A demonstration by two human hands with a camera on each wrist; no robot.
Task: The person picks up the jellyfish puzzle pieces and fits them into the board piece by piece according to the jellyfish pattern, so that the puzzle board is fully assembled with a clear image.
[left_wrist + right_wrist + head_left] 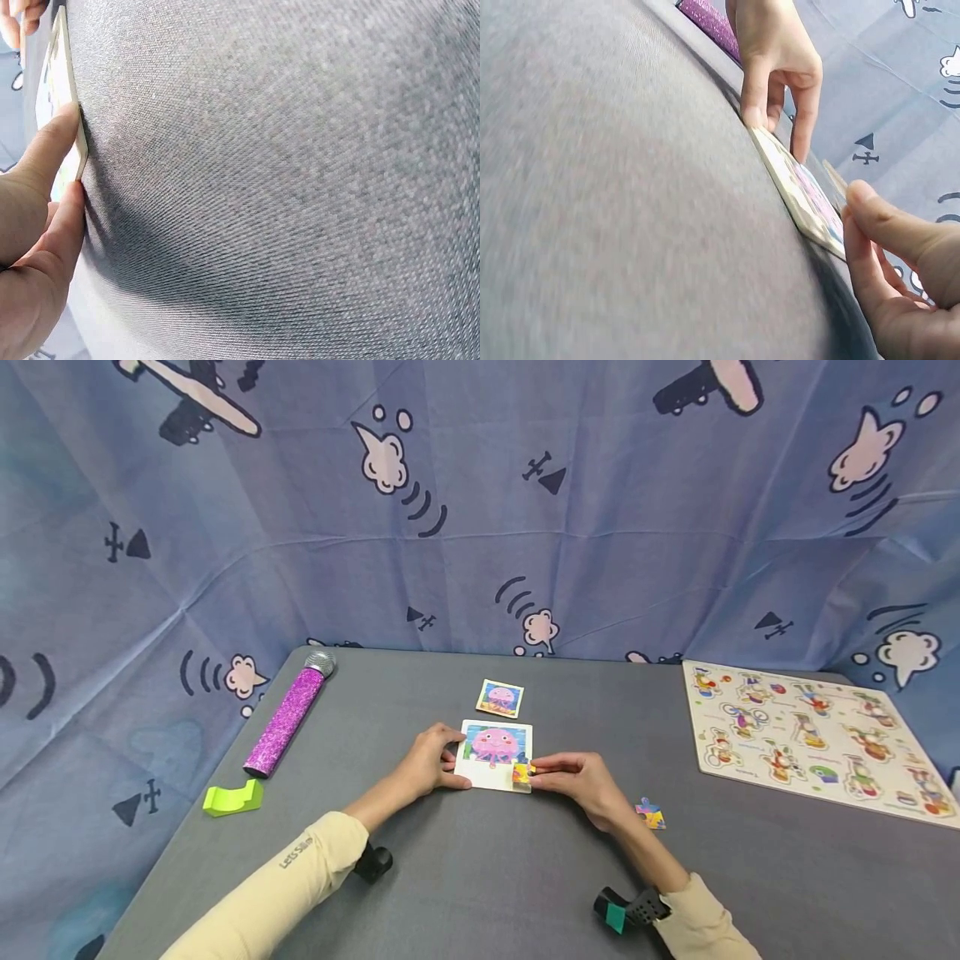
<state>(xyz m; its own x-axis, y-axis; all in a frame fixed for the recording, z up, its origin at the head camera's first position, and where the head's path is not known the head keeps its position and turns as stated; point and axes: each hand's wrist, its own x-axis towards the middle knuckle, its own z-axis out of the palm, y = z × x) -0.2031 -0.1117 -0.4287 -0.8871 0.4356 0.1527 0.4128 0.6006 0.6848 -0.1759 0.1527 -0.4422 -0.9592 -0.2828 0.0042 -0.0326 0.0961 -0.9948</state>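
Observation:
A small jellyfish puzzle board [483, 774] lies on the table, its upper part filled with a pink jellyfish picture and its lower left part plain white. My left hand [426, 762] holds the board's left side, thumb at the lower corner and fingers along the edge. My right hand [581, 783] pinches a yellow puzzle piece [521, 775] over the lower right corner. In the right wrist view that piece [834, 175] shows as a thin tilted edge between thumb and finger. Another puzzle piece [650, 814], yellow and blue, lies beside my right forearm.
Just behind the board lies a small jellyfish picture card [500, 698]. A glittery purple microphone [291, 718] and a lime-green curved block [233, 798] are at the left. A large illustrated board [817, 739] occupies the right. Patterned blue cloth [480, 502] hangs behind the grey table [465, 877].

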